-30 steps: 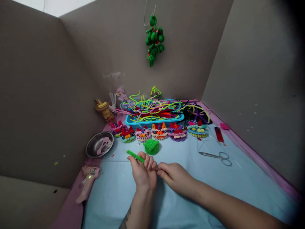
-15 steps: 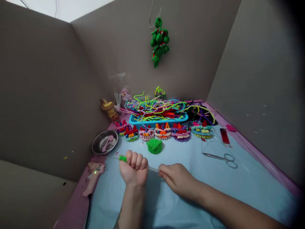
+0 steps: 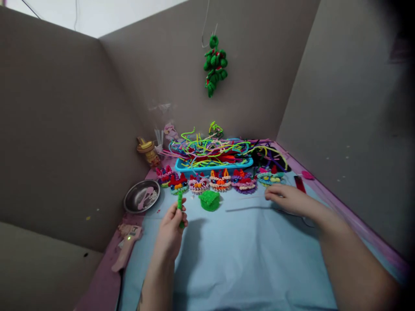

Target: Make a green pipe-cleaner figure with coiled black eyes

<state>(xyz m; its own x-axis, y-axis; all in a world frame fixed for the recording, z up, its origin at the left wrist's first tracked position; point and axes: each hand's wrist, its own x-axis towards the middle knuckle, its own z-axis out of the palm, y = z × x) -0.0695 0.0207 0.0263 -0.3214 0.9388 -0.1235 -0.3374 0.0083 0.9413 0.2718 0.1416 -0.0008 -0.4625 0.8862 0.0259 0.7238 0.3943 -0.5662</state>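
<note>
Green and fuzzy, a narrow coil (image 3: 180,202) is standing nearly upright in the left hand (image 3: 173,221), whose fingers are curling around it while the thumb is pressing its side. Its long axis is running up the view, the top end poking above the grip and the lower end showing beneath. The right hand (image 3: 288,198) is hanging well apart, thumb and fingertips pinching what seems to be a thin, faint rod (image 3: 251,198) that is pointing left, crosswise to the coil. Between the hands a green block (image 3: 209,202) is sitting on the blue cloth (image 3: 246,263), just right of the coil; the left hand is lying nearer to it, while the rod's free end is pointing its way from the other side. Below the right hand, scissors (image 3: 305,221) are lying mostly hidden. Beyond the block, bright heads (image 3: 221,181) are forming a row before a tray (image 3: 223,166) heaped with stems (image 3: 207,147). Leftward, a bowl (image 3: 126,203) and a glue gun (image 3: 124,252) are resting.
</note>
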